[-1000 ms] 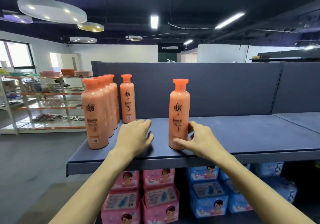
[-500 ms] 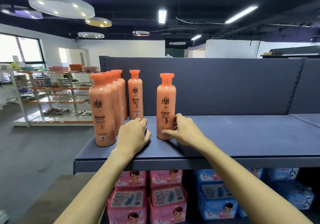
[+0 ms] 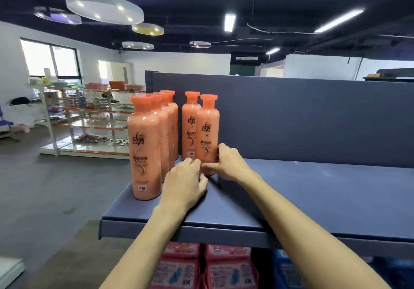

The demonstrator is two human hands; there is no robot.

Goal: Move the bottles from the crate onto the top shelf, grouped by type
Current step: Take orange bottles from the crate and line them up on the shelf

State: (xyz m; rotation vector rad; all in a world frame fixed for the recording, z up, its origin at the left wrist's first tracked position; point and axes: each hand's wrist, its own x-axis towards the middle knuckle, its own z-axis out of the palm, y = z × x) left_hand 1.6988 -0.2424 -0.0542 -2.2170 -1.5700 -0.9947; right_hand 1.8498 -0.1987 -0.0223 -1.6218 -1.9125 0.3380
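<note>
Our right hand (image 3: 230, 163) grips the foot of an orange bottle (image 3: 207, 132) (flat orange cap, dark lettering). The bottle stands upright on the top shelf (image 3: 313, 188), just right of the row of matching bottles (image 3: 145, 154). Our left hand (image 3: 183, 183) rests loosely curled beside that row's front, holding nothing.

The front bottle (image 3: 145, 145) mostly hides rear bottles (image 3: 172, 120); bottom edge crops pink packs (image 3: 179, 270).
</note>
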